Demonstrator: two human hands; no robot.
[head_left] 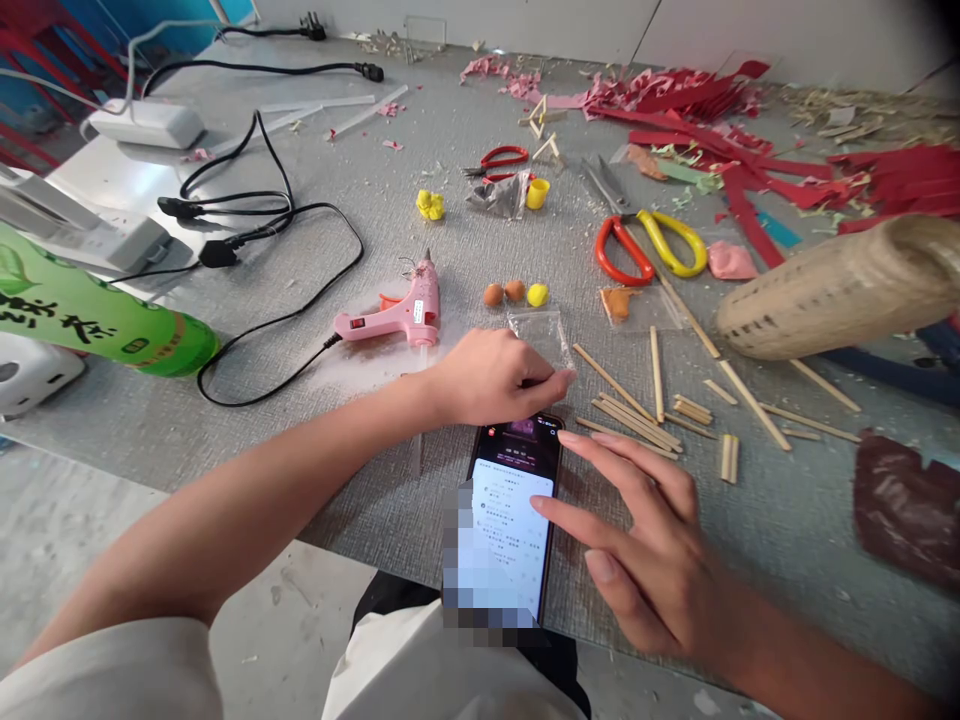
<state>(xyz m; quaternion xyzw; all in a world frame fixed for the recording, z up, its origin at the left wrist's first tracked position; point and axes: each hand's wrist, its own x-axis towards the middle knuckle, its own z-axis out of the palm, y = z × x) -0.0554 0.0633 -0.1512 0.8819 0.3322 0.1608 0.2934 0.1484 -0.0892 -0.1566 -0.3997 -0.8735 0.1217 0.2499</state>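
On a grey table (457,235), a lit phone (510,490) at the near edge

At right, a tan cylindrical container (832,290); at far left, a green bottle (105,310). Over the phone's right side, the open right hand (645,540) with spread fingers and one fingertip at the screen, contact impossible to tell. Just past the phone's top end, the loosely curled left hand (499,375); impossible to tell of any grip under the tucked fingers. Near the left hand, a pink glue gun (416,310). Farther back, scissors (627,216) with red and yellow handles. Right of the left hand, scattered wooden sticks (657,375). Beyond it, a yellow cup (537,193) and three small balls (514,290), two brown, one yellow.
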